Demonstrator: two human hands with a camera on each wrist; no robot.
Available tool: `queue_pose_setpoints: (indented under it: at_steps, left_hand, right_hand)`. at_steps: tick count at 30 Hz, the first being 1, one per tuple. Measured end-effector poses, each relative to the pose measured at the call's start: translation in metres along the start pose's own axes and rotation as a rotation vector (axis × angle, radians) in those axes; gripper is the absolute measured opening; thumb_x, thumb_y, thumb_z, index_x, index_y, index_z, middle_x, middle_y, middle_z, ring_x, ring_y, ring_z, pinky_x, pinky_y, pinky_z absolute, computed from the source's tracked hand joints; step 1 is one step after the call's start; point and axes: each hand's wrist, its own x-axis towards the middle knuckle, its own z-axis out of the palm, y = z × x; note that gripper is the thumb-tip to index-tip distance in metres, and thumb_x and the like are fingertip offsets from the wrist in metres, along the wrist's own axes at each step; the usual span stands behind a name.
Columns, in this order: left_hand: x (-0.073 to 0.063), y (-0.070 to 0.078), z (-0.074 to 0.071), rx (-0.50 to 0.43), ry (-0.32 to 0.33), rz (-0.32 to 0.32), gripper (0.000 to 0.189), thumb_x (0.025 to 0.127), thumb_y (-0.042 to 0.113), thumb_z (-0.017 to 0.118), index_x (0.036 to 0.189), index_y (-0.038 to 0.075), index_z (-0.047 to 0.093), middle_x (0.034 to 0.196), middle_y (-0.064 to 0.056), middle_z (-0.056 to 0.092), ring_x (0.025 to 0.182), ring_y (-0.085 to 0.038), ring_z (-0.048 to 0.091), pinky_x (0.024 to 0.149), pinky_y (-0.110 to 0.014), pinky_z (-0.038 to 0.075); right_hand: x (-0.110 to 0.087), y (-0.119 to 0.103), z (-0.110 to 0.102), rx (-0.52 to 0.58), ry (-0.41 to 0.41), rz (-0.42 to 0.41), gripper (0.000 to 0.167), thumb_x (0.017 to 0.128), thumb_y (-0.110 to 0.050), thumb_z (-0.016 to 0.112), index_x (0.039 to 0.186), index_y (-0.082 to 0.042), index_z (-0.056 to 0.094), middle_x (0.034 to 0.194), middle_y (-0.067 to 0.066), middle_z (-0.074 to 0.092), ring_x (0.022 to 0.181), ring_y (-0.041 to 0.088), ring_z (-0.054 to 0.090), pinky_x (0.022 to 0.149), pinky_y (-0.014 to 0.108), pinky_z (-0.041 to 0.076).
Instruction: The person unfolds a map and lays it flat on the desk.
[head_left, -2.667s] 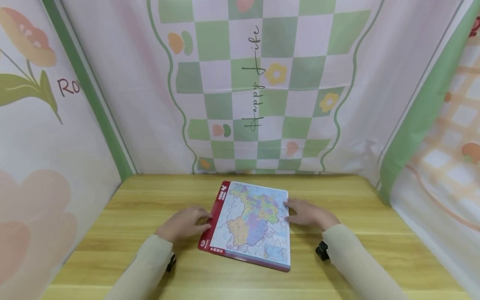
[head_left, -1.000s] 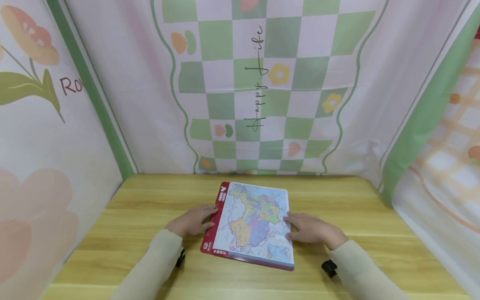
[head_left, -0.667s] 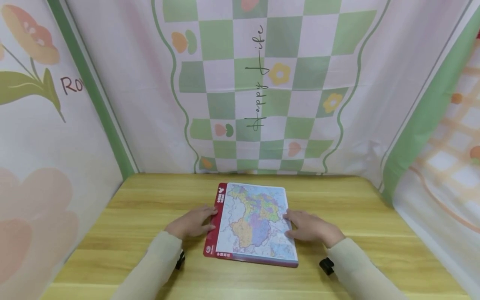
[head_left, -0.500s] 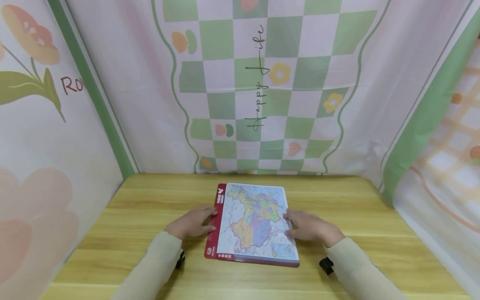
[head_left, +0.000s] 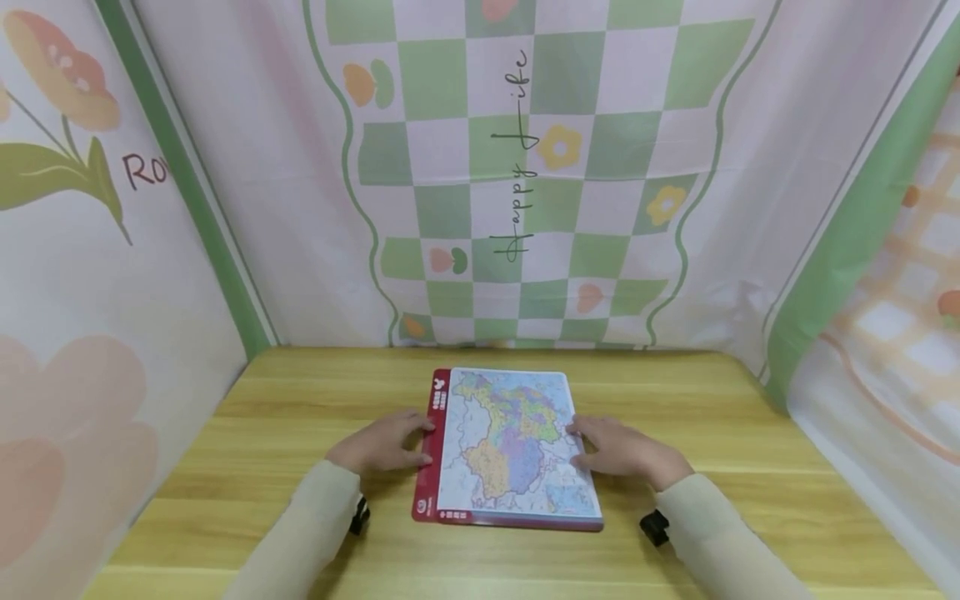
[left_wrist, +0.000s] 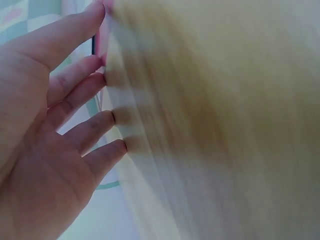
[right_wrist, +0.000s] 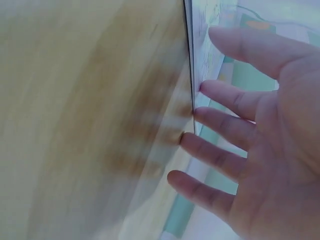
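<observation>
The map board point(head_left: 502, 450) has turned squarer to the worktop's point(head_left: 300, 387) far edge, seemingly almost aligned; the left hand point(head_left: 381, 442) and right hand point(head_left: 628, 450), fingers spread, touch opposite sides.

A red-edged, multicoloured map board point(head_left: 506, 450) lies flat on the table point(head_left: 255, 433).

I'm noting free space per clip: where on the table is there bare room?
Bare table shows left of the left hand, right of the right hand, narrowly between map board and curtain, and nearside between the sleeves. Crowded: the map board's left and right sides, where both hands' fingertips touch it.
</observation>
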Motion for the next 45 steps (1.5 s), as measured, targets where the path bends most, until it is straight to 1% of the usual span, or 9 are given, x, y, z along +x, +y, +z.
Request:
queue_pose_setpoints:
  at_steps: [6, 9, 13, 16, 19, 24, 31, 37, 45]
  left_hand:
    - [0.0, -0.006, 0.001, -0.15, 0.032, -0.047, 0.057, 0.091, 0.03, 0.076, 0.141, 0.01, 0.057, 0.147, -0.011, 0.05, 0.138, -0.036, 0.041, 0.111, -0.057, 0.036]
    - [-0.001, -0.006, 0.0, -0.228, 0.064, -0.081, 0.062, 0.09, 0.03, 0.077, 0.145, 0.011, 0.053, 0.149, -0.011, 0.049, 0.14, -0.036, 0.039, 0.112, -0.059, 0.033]
    - [-0.002, -0.004, -0.001, -0.326, 0.097, -0.125, 0.067, 0.09, 0.031, 0.075, 0.148, 0.009, 0.049, 0.148, -0.012, 0.051, 0.136, -0.037, 0.045, 0.109, -0.061, 0.036]
    - [-0.001, -0.004, -0.002, -0.388, 0.099, -0.161, 0.067, 0.092, 0.031, 0.074, 0.149, 0.008, 0.047, 0.143, -0.013, 0.055, 0.129, -0.035, 0.051, 0.105, -0.059, 0.042]
    - [-0.001, -0.005, -0.002, -0.459, 0.097, -0.198, 0.062, 0.095, 0.031, 0.07, 0.148, 0.008, 0.048, 0.137, -0.013, 0.058, 0.123, -0.033, 0.055, 0.1, -0.053, 0.049]
    - [-0.003, -0.007, 0.0, -0.61, 0.105, -0.236, 0.053, 0.1, 0.024, 0.064, 0.146, 0.002, 0.049, 0.13, -0.015, 0.06, 0.116, -0.029, 0.059, 0.093, -0.042, 0.055]
    - [-0.005, -0.009, 0.0, -0.798, 0.118, -0.265, 0.047, 0.101, 0.015, 0.06, 0.141, -0.006, 0.05, 0.134, -0.02, 0.059, 0.117, -0.034, 0.061, 0.095, -0.043, 0.054]
    - [-0.002, -0.01, 0.001, -0.865, 0.106, -0.303, 0.044, 0.102, 0.015, 0.059, 0.139, -0.007, 0.051, 0.13, -0.02, 0.061, 0.117, -0.035, 0.061, 0.093, -0.041, 0.055]
    - [0.004, -0.007, 0.003, -0.902, 0.117, -0.324, 0.042, 0.101, 0.015, 0.06, 0.136, -0.009, 0.053, 0.118, -0.016, 0.067, 0.109, -0.029, 0.065, 0.093, -0.04, 0.056]
  right_hand:
    - [0.001, 0.014, -0.001, 0.062, 0.029, -0.077, 0.054, 0.099, -0.026, 0.065, 0.14, 0.006, 0.051, 0.144, 0.027, 0.048, 0.135, 0.048, 0.04, 0.109, 0.063, 0.033]
    - [0.001, 0.017, -0.001, 0.073, 0.055, -0.085, 0.053, 0.1, -0.024, 0.063, 0.139, 0.009, 0.05, 0.141, 0.028, 0.05, 0.132, 0.049, 0.043, 0.108, 0.063, 0.035]
    - [0.001, 0.019, -0.001, 0.125, 0.087, -0.072, 0.05, 0.102, -0.022, 0.059, 0.139, 0.011, 0.05, 0.138, 0.029, 0.053, 0.127, 0.047, 0.049, 0.104, 0.06, 0.042]
    - [-0.001, 0.021, -0.001, 0.188, 0.091, -0.046, 0.049, 0.104, -0.024, 0.055, 0.14, 0.01, 0.05, 0.137, 0.028, 0.054, 0.123, 0.044, 0.053, 0.1, 0.058, 0.046]
    - [-0.005, 0.021, -0.003, 0.251, 0.083, -0.001, 0.052, 0.105, -0.029, 0.054, 0.143, 0.007, 0.048, 0.138, 0.025, 0.055, 0.125, 0.043, 0.053, 0.101, 0.057, 0.046]
    - [-0.01, 0.021, -0.006, 0.352, 0.05, 0.024, 0.056, 0.105, -0.031, 0.052, 0.146, 0.006, 0.044, 0.139, 0.023, 0.055, 0.129, 0.042, 0.05, 0.103, 0.057, 0.044]
    - [-0.011, 0.022, -0.008, 0.438, 0.026, -0.005, 0.055, 0.106, -0.03, 0.052, 0.146, 0.008, 0.044, 0.143, 0.025, 0.051, 0.135, 0.043, 0.043, 0.108, 0.058, 0.038]
    - [-0.009, 0.023, -0.007, 0.459, 0.016, -0.013, 0.056, 0.106, -0.031, 0.051, 0.145, 0.009, 0.044, 0.145, 0.027, 0.049, 0.138, 0.046, 0.038, 0.111, 0.061, 0.033]
    - [-0.007, 0.025, -0.008, 0.469, 0.004, -0.026, 0.055, 0.106, -0.03, 0.05, 0.144, 0.01, 0.045, 0.144, 0.028, 0.05, 0.134, 0.044, 0.045, 0.108, 0.057, 0.039]
